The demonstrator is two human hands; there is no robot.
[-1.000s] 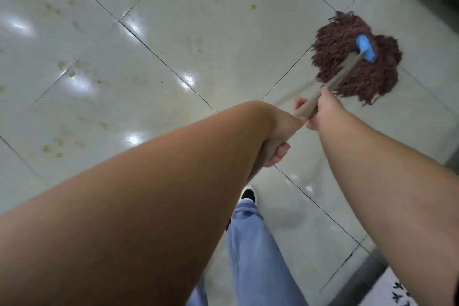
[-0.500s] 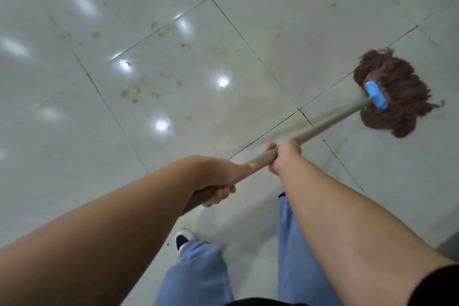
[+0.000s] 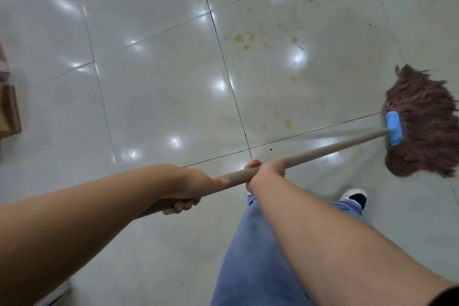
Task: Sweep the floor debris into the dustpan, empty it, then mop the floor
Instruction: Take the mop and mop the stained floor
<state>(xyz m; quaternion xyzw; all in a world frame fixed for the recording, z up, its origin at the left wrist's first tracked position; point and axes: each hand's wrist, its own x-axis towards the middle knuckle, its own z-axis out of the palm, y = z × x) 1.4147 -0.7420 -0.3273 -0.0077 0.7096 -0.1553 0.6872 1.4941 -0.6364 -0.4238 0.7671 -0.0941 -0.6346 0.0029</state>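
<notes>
- Left hand (image 3: 191, 185) is wrapped tight round the near end of the handle (image 3: 323, 150), thumb laid along the top, fingers (image 3: 178, 206) curled underneath with the tips peeking out below.
- Right hand (image 3: 264, 171) grips the same handle just ahead of the left, fingers curled right over it, a small bare stretch of handle between the two hands.
- The handle runs long and nearly level across the view, from lower left by the hands up toward the right edge, its far end pointing right and slightly away.
- There it meets the blue clamp (image 3: 394, 127), and the brown mop head (image 3: 422, 126) is spread flat on the floor (image 3: 154, 97) at the far right.
- Half a second back the mop head sat higher up and the handle climbed more steeply; now it lies flatter and the head has come nearer the person's feet.
- Yellowish stains (image 3: 244, 41) dot the tiles to the left of and beyond the mop head, apart from it.
- Blue trouser leg (image 3: 253, 256) below the arms, a black-and-white shoe (image 3: 354, 197) just beneath the mop head.
- A brown box (image 3: 8, 109) now shows at the left edge.
</notes>
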